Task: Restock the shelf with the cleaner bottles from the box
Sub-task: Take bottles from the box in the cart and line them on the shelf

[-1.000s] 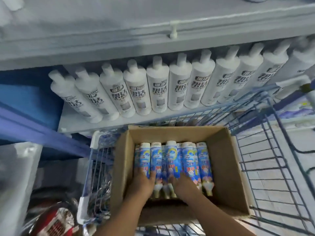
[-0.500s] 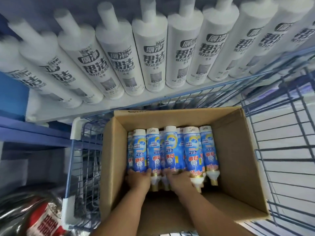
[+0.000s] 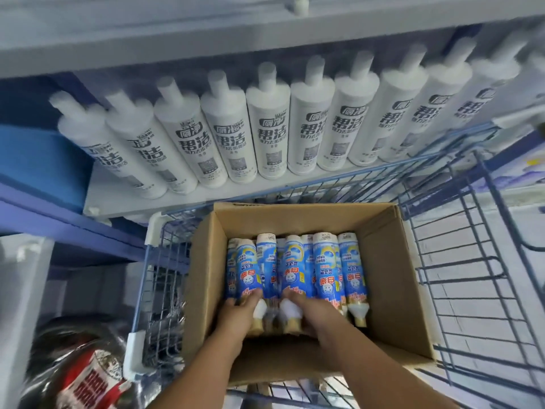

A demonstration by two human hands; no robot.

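Down at the near edge, both forearms reach forward into the box (image 3: 395, 278), an open cardboard carton that sits in a blue wire cart (image 3: 472, 261). The left hand (image 3: 239, 315) is curled over the neck end of the leftmost blue bottles (image 3: 324, 270), fingers wrapped over the top of one at its lower label. The right hand (image 3: 317, 312) grips the necks of the middle bottles, fingers curled round them, with a white cap showing just left of its thumb. Both hands have hold of bottles, and those bottles lie in the pack with the rest.

The bottles lie flat in the box, side by side, caps toward the person and bases toward the shelf. They fill the left and middle of the box; the right side shows bare cardboard floor. One cap (image 3: 358, 309) at the right end of the row sticks out free of either hand.

To the lower left, outside the cart, sits something shiny with a red-and-white label (image 3: 91, 385), too blurred to identify.

Beyond the cart's front rail comes the shelf (image 3: 124, 199), a white ledge. On it stands a packed row of white bottles (image 3: 268, 125) with dark printed lettering, shoulder to shoulder across the whole width, with narrow white caps. Above them runs the grey underside of the next shelf board (image 3: 206, 33).
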